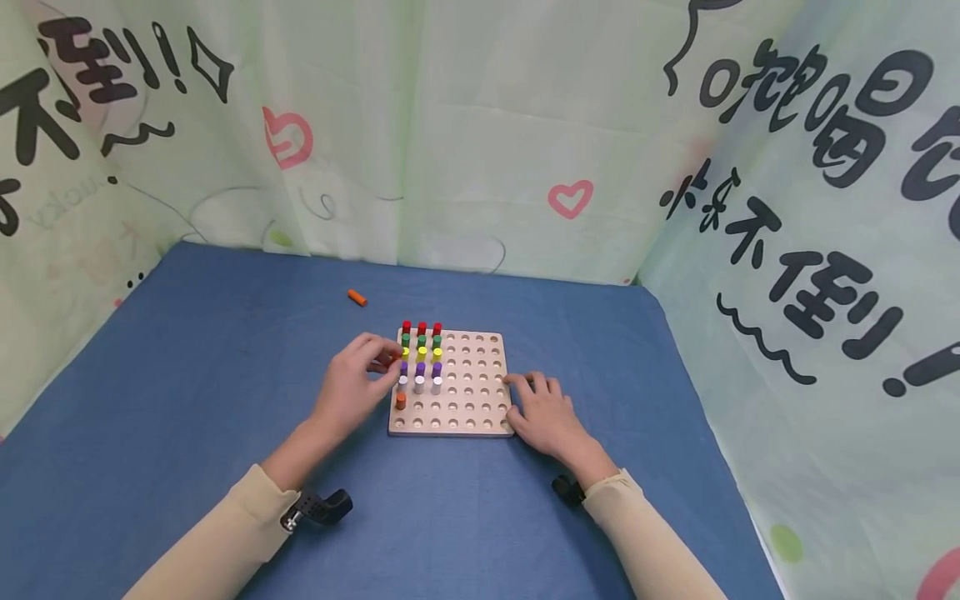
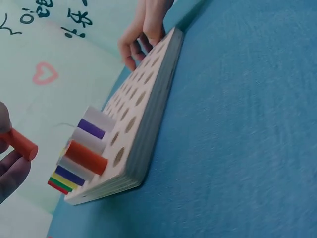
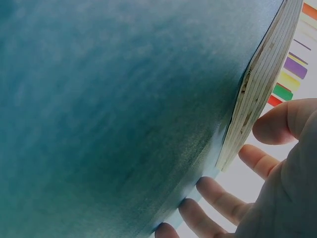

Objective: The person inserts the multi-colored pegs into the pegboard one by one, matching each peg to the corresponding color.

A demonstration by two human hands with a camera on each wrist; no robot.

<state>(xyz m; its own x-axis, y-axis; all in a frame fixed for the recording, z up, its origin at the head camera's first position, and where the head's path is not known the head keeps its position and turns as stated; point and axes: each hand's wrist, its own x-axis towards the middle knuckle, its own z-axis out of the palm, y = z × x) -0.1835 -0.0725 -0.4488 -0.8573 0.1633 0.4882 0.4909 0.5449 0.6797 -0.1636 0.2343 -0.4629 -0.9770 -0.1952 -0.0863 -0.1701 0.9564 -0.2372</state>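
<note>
A wooden pegboard with rows of round holes lies on the blue cloth. My left hand is over its left edge, pinching an orange peg between thumb and fingers. On the board's left side stand rows of red pegs, green pegs, yellow pegs, purple pegs and white pegs. In front of the white ones, one orange peg stands upright at the left edge. At the opposite side, my right hand rests with its thumb and fingertips against the board's right edge.
Another orange peg lies loose on the blue cloth, behind and left of the board. Pale printed curtains enclose the table at the back and both sides. Dark straps with cameras sit on both wrists.
</note>
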